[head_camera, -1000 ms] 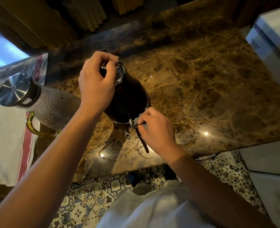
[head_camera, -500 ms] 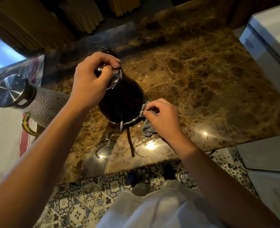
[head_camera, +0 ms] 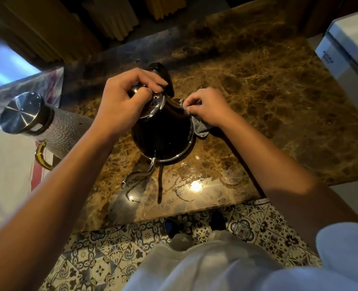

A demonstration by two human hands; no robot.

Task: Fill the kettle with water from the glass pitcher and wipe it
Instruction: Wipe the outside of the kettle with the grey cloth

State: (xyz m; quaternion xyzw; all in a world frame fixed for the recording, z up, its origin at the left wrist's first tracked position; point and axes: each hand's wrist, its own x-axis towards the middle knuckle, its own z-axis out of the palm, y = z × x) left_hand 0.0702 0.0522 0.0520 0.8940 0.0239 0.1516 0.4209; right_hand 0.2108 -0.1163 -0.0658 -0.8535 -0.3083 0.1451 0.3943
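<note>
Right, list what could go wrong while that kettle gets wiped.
1. The kettle is tilted under the left hand gripping its lid; if filled, it may spill.
2. The countertop looks wet near its front edge, so the base could slide.
3. The glass pitcher stands beside the left forearm and could get knocked.

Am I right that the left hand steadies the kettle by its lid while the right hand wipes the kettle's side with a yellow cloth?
Not quite: the head view shows the cloth is grey, not yellow. The left hand does steady the kettle by its lid while the right hand wipes its side.
</note>
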